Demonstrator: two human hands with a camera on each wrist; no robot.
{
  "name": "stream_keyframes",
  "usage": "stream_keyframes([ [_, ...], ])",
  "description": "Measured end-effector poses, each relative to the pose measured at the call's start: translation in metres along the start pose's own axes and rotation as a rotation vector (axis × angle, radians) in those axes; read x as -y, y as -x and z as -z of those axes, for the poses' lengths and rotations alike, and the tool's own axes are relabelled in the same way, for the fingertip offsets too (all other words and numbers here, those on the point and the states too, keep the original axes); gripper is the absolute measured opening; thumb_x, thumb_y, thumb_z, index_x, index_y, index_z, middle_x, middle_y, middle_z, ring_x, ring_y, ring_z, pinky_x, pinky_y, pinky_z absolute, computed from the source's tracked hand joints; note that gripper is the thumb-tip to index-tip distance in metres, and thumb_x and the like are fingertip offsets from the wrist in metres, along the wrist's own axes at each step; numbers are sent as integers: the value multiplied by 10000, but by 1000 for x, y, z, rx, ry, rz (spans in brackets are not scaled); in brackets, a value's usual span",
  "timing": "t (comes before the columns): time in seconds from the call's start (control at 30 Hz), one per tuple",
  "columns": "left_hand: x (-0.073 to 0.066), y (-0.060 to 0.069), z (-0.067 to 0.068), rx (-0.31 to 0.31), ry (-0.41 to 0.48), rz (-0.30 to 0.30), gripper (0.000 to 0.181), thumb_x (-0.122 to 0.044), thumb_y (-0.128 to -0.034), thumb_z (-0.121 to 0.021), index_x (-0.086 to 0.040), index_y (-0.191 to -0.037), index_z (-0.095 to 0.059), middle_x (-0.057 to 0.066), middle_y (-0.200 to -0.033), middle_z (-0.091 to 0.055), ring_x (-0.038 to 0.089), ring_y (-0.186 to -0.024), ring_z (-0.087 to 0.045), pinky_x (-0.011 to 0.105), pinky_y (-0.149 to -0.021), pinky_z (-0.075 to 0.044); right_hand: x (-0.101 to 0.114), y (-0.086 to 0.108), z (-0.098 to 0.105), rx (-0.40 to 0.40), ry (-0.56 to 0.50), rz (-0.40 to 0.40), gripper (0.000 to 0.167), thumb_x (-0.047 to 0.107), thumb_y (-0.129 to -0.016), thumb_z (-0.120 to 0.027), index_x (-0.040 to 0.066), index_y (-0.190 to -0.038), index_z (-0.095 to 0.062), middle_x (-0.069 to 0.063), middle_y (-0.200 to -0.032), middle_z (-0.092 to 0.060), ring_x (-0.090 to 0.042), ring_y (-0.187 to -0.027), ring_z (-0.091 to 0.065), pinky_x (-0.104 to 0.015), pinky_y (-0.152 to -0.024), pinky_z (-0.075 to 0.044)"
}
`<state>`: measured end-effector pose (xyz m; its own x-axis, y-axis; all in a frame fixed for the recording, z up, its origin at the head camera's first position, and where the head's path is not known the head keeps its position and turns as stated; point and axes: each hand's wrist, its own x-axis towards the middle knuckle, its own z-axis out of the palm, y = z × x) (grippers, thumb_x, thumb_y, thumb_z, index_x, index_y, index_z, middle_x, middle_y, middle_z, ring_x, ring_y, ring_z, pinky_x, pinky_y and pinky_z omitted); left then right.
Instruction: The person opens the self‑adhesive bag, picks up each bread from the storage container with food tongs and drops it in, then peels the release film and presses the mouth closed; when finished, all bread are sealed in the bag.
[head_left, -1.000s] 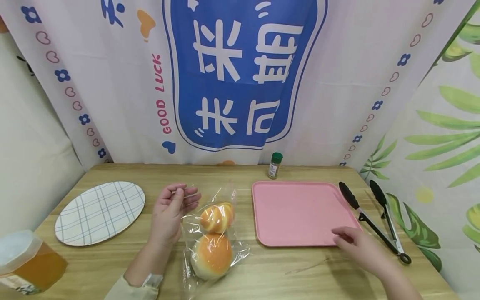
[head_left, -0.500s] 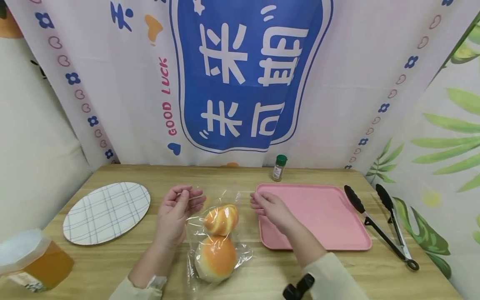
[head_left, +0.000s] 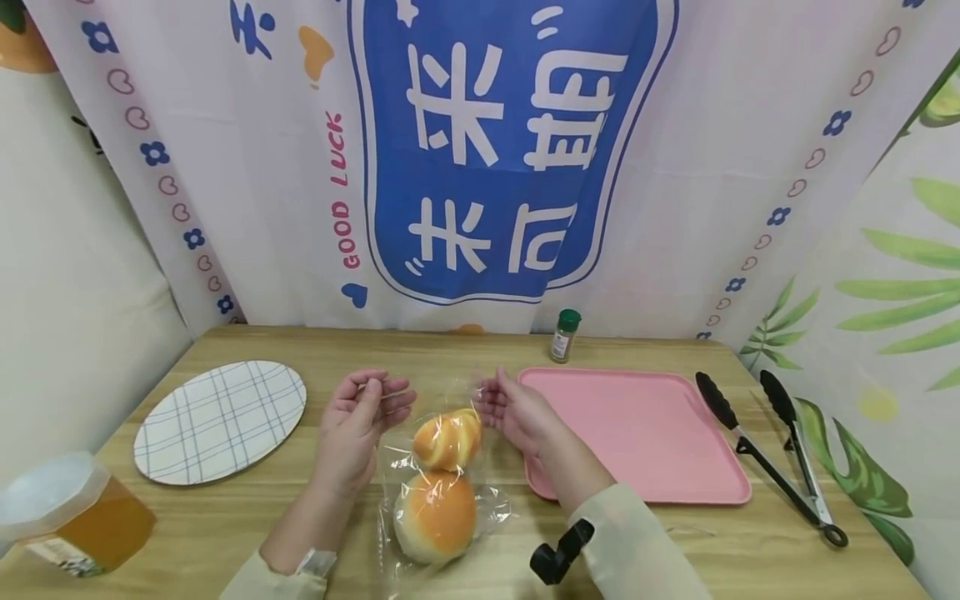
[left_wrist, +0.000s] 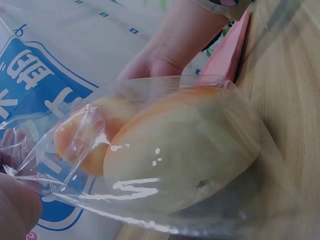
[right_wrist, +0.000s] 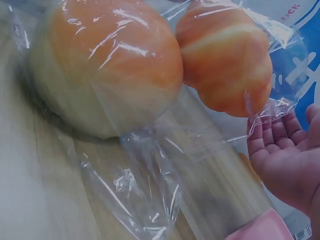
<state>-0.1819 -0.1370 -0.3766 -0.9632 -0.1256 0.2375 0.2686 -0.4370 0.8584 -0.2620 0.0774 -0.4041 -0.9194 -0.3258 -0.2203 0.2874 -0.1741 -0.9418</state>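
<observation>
A clear plastic bag [head_left: 491,506] holds a large round bun [head_left: 435,517] and a smaller ridged roll [head_left: 447,439]. In the head view it hangs between my two hands, the roll above the bun. My left hand [head_left: 352,429] pinches the bag's edge between thumb and fingers, which the left wrist view shows at its left edge. On the other side, my right hand [head_left: 521,412] has its fingers loosely extended and thumb apart. In the right wrist view the fingertips of the right hand [right_wrist: 287,155] meet the bag's film beside the roll.
A pink tray [head_left: 637,433] lies right of the bag, with black-tipped tongs [head_left: 787,467] beside it. Behind stands a green-capped spice jar [head_left: 564,337]. At left are a checked oval plate [head_left: 221,421] and a plastic jar of amber contents [head_left: 82,517].
My right hand has swung left from the pink tray's front right corner to the bag's right side. The left hand keeps its hold on the bag, and the head view has shifted slightly.
</observation>
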Motion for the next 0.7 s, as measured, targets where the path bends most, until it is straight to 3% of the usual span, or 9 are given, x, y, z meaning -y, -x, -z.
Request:
stream_keyframes([
  [0.23,-1,-2,1,-28,27,22,128,-205,-1033,-478,-205,-986,-598,-74,-905,-752,93,-853,-735,254,-783,-609,4,12,6,17,-1,104,139,134,-1038,-460,104,-955,-567,49,-843,-585,-83,-782,-546,-213,-753,-509],
  [0.47,-2,-4,4,-30,57,31,121,-202,-1034,-471,-171,-1034,-588,-64,-956,-760,95,-899,-731,253,-823,-603,10,27,14,-70,25,203,98,3,-986,-510,49,-979,-596,40,-858,-567,-76,-747,-551,-192,-738,-549],
  [0.7,1,-6,6,-43,-57,54,133,-198,-1054,-419,-150,-1095,-536,-106,-1012,-744,86,-985,-712,254,-894,-582,14,41,20,-162,136,278,55,2,-959,-564,13,-988,-610,51,-826,-608,-69,-737,-590,-194,-718,-562],
])
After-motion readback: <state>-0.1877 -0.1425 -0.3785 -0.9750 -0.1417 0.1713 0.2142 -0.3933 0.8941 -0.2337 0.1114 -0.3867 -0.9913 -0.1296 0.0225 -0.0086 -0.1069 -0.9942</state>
